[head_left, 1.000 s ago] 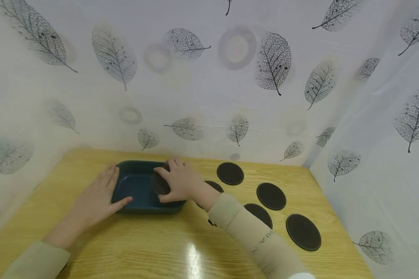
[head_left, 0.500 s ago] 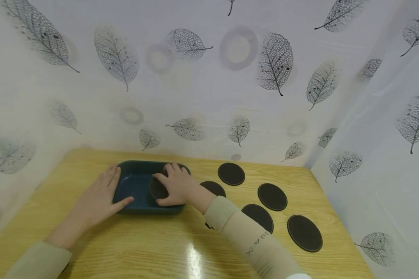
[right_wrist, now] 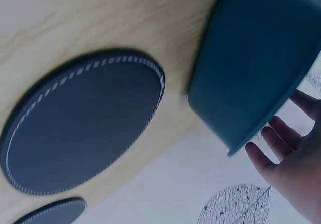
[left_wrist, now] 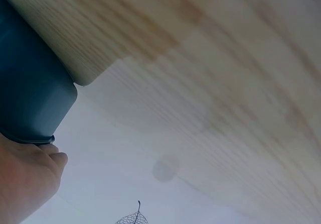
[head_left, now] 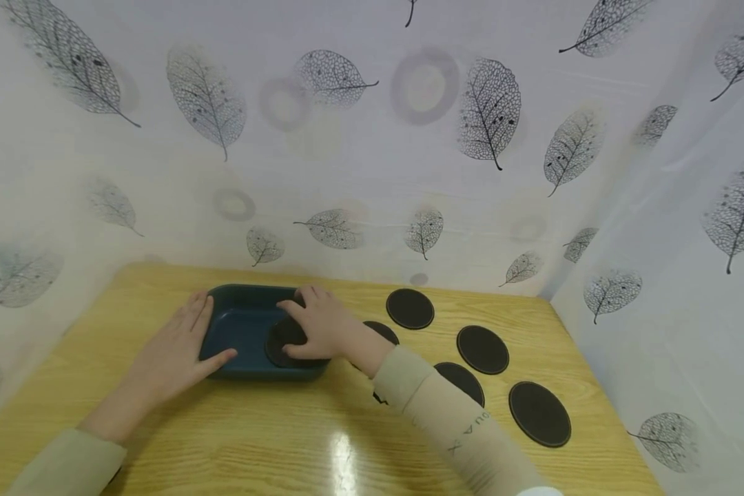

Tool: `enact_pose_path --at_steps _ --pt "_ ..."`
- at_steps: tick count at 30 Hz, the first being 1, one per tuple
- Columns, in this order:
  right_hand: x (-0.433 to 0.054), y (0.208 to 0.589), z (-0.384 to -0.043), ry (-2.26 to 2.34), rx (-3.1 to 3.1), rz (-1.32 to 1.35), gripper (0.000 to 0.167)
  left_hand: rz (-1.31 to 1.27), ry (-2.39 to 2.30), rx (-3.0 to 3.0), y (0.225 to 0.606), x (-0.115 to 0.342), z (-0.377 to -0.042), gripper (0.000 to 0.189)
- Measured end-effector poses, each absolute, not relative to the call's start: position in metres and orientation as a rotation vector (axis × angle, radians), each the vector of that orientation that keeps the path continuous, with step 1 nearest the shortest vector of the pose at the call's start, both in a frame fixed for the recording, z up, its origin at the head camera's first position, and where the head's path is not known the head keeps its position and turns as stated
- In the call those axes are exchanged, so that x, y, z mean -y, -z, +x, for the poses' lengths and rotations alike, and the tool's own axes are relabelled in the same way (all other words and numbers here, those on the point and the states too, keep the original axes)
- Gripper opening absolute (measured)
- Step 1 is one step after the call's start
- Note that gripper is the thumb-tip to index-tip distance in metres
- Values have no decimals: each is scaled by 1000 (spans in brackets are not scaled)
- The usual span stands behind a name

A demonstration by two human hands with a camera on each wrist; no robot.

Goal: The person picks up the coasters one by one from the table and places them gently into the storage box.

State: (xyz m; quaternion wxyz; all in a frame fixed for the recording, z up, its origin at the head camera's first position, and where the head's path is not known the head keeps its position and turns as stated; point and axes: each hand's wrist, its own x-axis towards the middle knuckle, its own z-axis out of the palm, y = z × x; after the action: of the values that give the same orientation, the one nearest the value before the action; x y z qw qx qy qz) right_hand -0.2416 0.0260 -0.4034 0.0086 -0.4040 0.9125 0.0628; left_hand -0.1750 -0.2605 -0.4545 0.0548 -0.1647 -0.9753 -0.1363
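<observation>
A dark blue rectangular tray (head_left: 238,334) stands on the wooden table. One round black coaster (head_left: 280,342) with a stitched edge lies inside it at the right end, partly covered by my right hand (head_left: 325,324). That hand hovers above the coaster, fingers and thumb spread; in the right wrist view its relaxed fingers show beside the tray rim. My left hand (head_left: 170,351) rests against the tray's left end, its fingers straight along the rim and its thumb reaching over the near left corner. In the left wrist view, the fingertips meet the tray's edge.
Several more black coasters lie right of the tray: one at the back (head_left: 410,308), one in the middle (head_left: 482,349), one nearer the front right (head_left: 539,414). Two others are partly hidden by my right arm. A leaf-patterned curtain (head_left: 372,172) hangs behind the table (head_left: 254,441).
My right hand has let go of the coaster, which now lies flatter in the tray, and has lifted slightly to the right. The left hand has stayed in place.
</observation>
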Motion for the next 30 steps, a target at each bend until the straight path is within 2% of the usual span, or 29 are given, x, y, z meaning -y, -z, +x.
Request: enact_pose_path --at_steps 14,22,30 --pt "-75 388 -250 -54 -2919 -1142 77 -520 425 2944 455 262 -175 113" --pt "-112 390 -261 -64 -2990 -1043 80 -517 406 2940 456 262 -176 113" --pt "-144 392 -272 -38 -3015 -920 76 -523 417 2937 455 261 -174 111"
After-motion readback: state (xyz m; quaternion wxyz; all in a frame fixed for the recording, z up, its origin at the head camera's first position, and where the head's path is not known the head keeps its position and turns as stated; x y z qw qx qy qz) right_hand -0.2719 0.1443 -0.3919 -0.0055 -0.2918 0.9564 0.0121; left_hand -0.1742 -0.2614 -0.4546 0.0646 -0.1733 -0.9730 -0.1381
